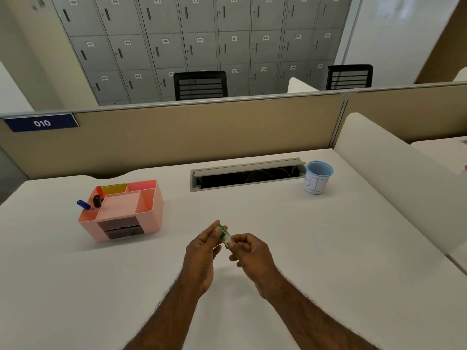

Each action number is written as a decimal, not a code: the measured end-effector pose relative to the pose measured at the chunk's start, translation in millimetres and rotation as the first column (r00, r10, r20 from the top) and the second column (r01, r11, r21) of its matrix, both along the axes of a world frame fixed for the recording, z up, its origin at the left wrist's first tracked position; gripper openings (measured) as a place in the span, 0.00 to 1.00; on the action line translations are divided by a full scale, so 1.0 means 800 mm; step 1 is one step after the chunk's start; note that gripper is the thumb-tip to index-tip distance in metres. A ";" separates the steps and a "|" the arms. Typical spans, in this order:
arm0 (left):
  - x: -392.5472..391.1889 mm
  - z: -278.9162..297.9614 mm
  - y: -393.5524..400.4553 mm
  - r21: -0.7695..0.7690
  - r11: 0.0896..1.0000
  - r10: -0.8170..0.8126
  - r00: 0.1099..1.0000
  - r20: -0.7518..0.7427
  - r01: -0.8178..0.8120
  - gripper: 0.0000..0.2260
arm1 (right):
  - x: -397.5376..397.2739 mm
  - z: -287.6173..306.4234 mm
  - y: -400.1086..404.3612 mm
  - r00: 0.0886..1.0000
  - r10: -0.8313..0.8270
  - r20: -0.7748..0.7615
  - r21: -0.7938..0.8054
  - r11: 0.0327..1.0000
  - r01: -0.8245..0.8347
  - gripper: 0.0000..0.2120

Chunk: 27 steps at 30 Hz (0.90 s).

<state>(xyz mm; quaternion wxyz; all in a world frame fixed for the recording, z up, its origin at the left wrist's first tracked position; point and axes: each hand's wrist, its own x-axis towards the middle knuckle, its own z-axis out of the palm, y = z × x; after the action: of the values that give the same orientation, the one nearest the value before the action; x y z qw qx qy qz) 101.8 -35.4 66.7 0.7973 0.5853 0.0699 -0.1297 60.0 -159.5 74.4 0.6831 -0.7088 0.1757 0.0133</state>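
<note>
step: green cap (pixel 222 229) of the marker (pixel 228 239) was being worked, on or off couldn't be told tbh | hands: close together above the desk (pixel 278 223), cap pinched by left hand (pixel 202 251), barrel gripped by right hand (pixel 251 253) | next: steady straight pull/push along the barrel likely needed

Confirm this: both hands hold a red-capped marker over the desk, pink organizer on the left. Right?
Not quite: the head view shows a green cap, not red. The left hand and right hand do hold the marker over the desk, pink organizer on the left.
</note>
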 end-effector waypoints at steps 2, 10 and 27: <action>-0.003 0.001 0.001 0.003 1.000 -0.008 1.000 0.008 0.008 0.16 | -0.002 0.002 0.004 0.999 -0.021 0.027 -0.064 0.998 0.023 0.08; 0.002 0.009 0.014 -0.092 0.995 -0.028 1.000 -0.003 0.028 0.16 | -0.004 0.017 0.015 0.999 0.005 -0.046 0.198 0.980 0.004 0.08; 0.052 0.041 0.085 0.518 0.853 -0.005 0.993 0.122 -0.059 0.26 | 0.093 0.033 0.068 0.952 0.302 -0.058 -0.283 0.909 -0.306 0.12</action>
<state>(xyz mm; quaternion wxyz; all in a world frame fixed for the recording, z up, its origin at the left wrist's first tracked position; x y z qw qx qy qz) 143.3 32.4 99.4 0.6135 0.7849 0.0633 -0.0596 134.3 -104.7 100.6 0.5608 -0.8193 0.0680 0.0983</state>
